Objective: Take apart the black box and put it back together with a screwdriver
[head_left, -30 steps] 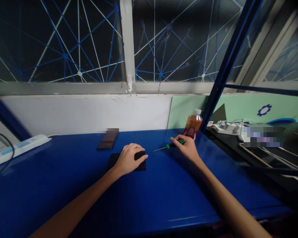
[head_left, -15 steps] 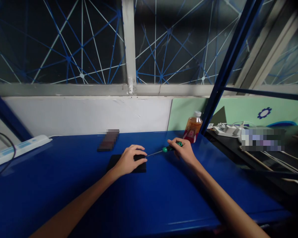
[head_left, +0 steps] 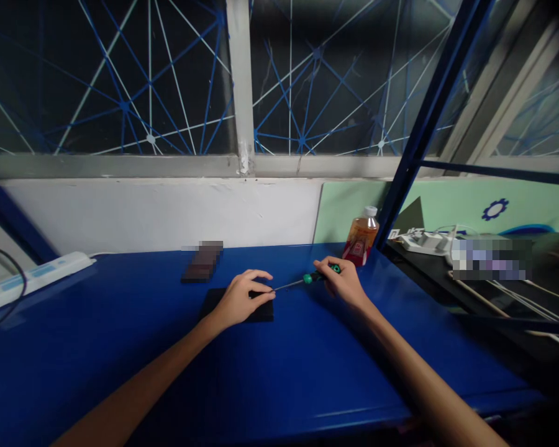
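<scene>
In my right hand (head_left: 340, 278) is a screwdriver (head_left: 314, 277) with a green and black handle, its thin shaft pointing left. My left hand (head_left: 246, 298) rests over a flat black pad-like object (head_left: 261, 313) on the blue table. The thumb and index finger of that hand are pinched together at the screwdriver's tip, above the pad's right edge. Whether a tiny part sits between those fingertips is too small to tell. The left hand covers much of the pad.
A dark, partly blurred flat box (head_left: 202, 264) lies behind the pad. An amber drink bottle (head_left: 361, 239) stands at the back right. A white power strip (head_left: 41, 279) runs along the left of the blue table (head_left: 279, 385). Cables and plugs (head_left: 428, 243) lie on a black surface at right.
The left thumb and index finger have closed together at the screwdriver's tip. The right hand and screwdriver have barely moved; the whole view has shifted slightly.
</scene>
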Available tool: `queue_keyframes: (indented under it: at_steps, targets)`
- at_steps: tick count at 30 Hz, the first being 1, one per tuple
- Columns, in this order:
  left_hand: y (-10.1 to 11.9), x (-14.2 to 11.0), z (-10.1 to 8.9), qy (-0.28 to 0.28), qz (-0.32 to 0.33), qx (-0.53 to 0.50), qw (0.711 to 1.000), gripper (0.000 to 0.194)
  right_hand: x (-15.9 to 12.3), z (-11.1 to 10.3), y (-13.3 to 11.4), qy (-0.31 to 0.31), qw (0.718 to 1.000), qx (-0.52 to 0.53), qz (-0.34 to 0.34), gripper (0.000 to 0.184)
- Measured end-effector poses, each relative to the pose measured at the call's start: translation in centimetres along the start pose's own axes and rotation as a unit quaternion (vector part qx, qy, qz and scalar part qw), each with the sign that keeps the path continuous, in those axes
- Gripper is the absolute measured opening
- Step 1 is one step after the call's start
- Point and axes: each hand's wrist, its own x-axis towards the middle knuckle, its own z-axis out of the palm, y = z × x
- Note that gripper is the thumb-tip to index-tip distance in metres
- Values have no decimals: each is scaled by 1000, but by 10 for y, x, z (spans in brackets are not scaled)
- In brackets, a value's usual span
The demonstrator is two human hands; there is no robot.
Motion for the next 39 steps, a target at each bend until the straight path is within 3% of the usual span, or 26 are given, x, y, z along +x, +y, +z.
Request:
queue_keyframes:
  at_steps: [11, 24, 30, 34, 39]
  targets:
    - [-2, -1, 1, 1, 13, 33, 999, 14, -1, 0, 0, 12, 999, -30, -10, 37]
    - [-2, -4, 2, 0, 58, 97, 994, 14, -5, 0, -4, -15, 998, -52, -19, 36]
    - [2, -5, 2, -14, 43, 122, 992, 18, -5, 2, -8, -38, 999, -1, -5, 32]
    - [5, -5, -4, -47, -8, 121, 991, 34, -3, 3, -5, 5, 1000, -7, -5, 34]
    - [8, -4, -15, -155, -20, 101, 983, 82, -1, 0, -3, 34, 999, -5, -11, 34]
